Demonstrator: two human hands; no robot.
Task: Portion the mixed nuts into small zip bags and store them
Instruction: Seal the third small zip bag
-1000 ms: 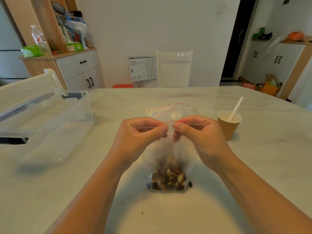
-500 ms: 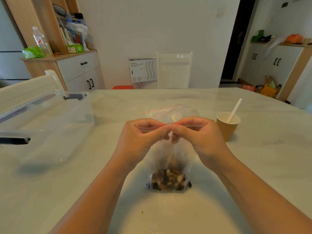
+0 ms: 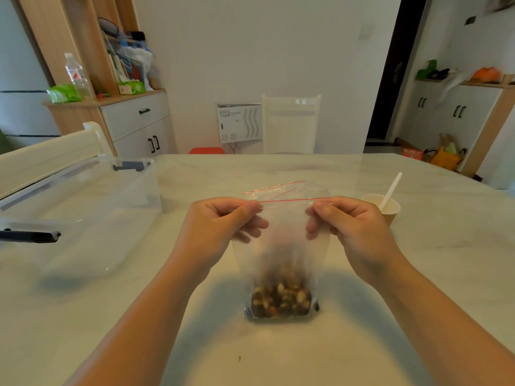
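On the pale tabletop (image 3: 418, 274), the largest container is a clear plastic storage box (image 3: 83, 213) along the left edge, lid off, with nothing visible inside; it is probably where filled bags are to be stored. Toward the near edge at centre stands the zip bag (image 3: 281, 263), its bottom resting on the tabletop and holding mixed nuts (image 3: 281, 300). The left hand (image 3: 220, 227) and right hand (image 3: 354, 229) each pinch the red-lined top strip between curled thumb and fingers, pulling it taut, apparently to press the seal closed. Spare empty bags (image 3: 278, 190) lie just behind. Near the right edge, a paper cup (image 3: 386, 211) holds a white spoon (image 3: 391, 190).
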